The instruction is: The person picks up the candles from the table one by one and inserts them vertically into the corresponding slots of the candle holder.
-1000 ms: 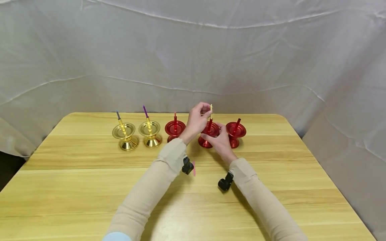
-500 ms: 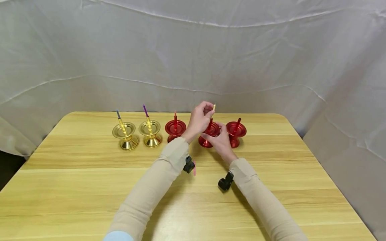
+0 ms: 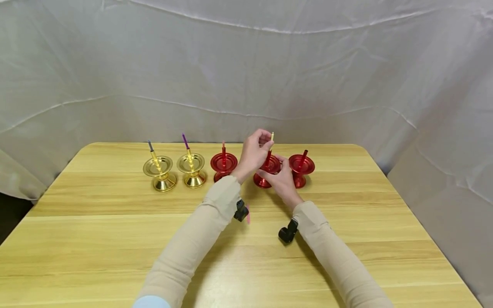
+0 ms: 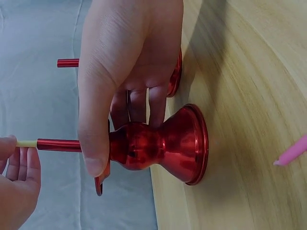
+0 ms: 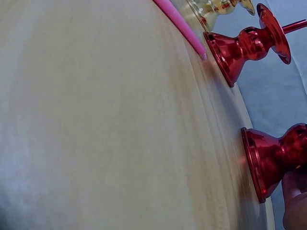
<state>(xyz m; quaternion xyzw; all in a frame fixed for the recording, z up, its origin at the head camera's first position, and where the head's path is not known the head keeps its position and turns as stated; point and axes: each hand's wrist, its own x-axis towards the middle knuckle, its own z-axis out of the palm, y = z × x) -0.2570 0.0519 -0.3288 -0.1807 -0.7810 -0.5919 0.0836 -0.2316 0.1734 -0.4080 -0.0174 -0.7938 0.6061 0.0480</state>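
In the head view, my left hand (image 3: 252, 155) pinches a thin yellow candle (image 3: 272, 137) between thumb and fingers. The candle's lower end meets the top of a red candle holder's upright tube (image 4: 57, 145); how far it reaches inside cannot be seen. My right hand (image 3: 283, 182) grips that red candle holder (image 4: 180, 148) under its dish, thumb on the near side, fingers behind. The holder's base (image 5: 261, 160) stands on the table. On the right is another red candle holder (image 3: 301, 166) with a bare tube.
Two gold candle holders (image 3: 164, 184) (image 3: 194, 179) bear a blue candle (image 3: 150, 146) and a purple candle (image 3: 185, 141). A third red holder (image 3: 224, 164) bears a pinkish candle (image 3: 223, 145). A pink candle (image 3: 248, 216) lies on the wooden table (image 3: 115, 239). Grey cloth (image 3: 246, 64) hangs behind.
My left hand shifted slightly right with the yellow candle, which tilted rightward, then came back a little and stands more upright. The right hand keeps its hold on the red candle holder.
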